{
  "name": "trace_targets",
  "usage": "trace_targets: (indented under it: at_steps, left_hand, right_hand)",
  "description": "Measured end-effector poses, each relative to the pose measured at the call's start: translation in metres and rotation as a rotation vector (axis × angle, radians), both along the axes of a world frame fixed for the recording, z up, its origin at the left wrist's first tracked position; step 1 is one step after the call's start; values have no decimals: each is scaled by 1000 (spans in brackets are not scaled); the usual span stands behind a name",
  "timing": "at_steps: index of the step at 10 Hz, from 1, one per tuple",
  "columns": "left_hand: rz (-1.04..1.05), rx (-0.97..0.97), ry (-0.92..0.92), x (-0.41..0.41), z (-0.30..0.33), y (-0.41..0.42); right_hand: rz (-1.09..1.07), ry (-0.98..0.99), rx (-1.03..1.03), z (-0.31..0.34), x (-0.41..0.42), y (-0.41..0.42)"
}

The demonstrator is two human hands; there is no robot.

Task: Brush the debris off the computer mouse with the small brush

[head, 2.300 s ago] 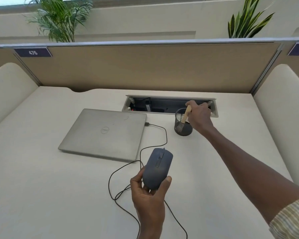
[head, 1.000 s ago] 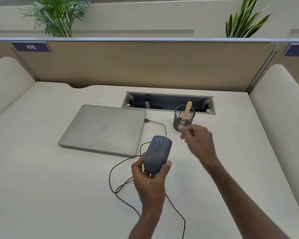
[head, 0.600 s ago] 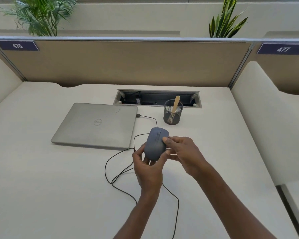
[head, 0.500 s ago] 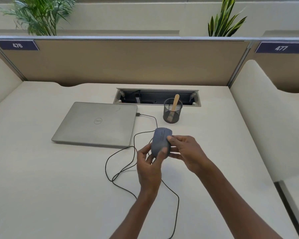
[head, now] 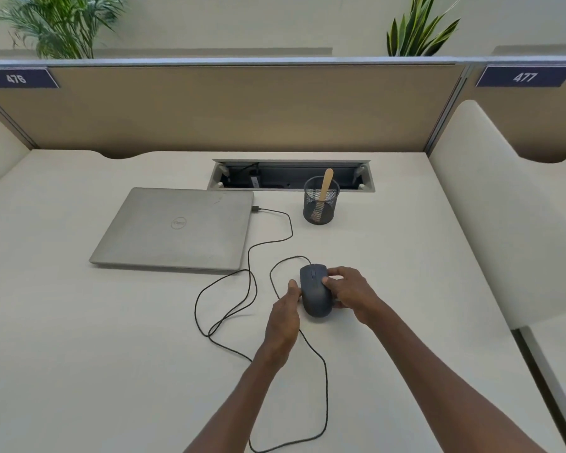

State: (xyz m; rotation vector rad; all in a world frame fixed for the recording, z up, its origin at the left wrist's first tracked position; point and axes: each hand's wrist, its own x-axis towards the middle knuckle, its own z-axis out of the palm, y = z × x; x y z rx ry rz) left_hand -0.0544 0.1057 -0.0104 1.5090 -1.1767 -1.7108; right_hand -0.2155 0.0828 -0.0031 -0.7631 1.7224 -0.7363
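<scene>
Nearest the front edge of the cream-white table (head: 79, 371), two bare forearms reach in, and a thin black cable (head: 324, 387) loops across the surface between them. Further in, near the middle of the table, a dark grey computer mouse (head: 315, 294) sits between both hands. The left hand (head: 283, 317) curls against its left side, the thumb touching the shell. The right hand (head: 350, 294) closes on its right side, with the fingertips (head: 326, 280) laid over the top near the buttons. Whether the mouse rests on the table or is lifted slightly cannot be told. The cable runs on from the mouse to the right side of a closed silver laptop (head: 177, 228), which lies toward the left half of the table. Beyond the mouse, toward the back edge, stands a black wire-mesh cup (head: 321, 204) with the small wooden-handled brush (head: 324, 188) upright inside, well apart from both hands. Just behind the cup is a recessed metal cable tray (head: 291, 176) set into the table.
</scene>
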Motion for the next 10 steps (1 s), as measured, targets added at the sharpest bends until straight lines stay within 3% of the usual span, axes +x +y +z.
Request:
trace_targets:
  at_steps: [4,10]
  left_hand:
    - [-6,-12,-147,8,-15,-15]
    - [74,14,-154,3,-13,-21]
  right_hand:
    - [7,117,-3,-14,11,-12]
    - [41,205,23,-17,17,-13]
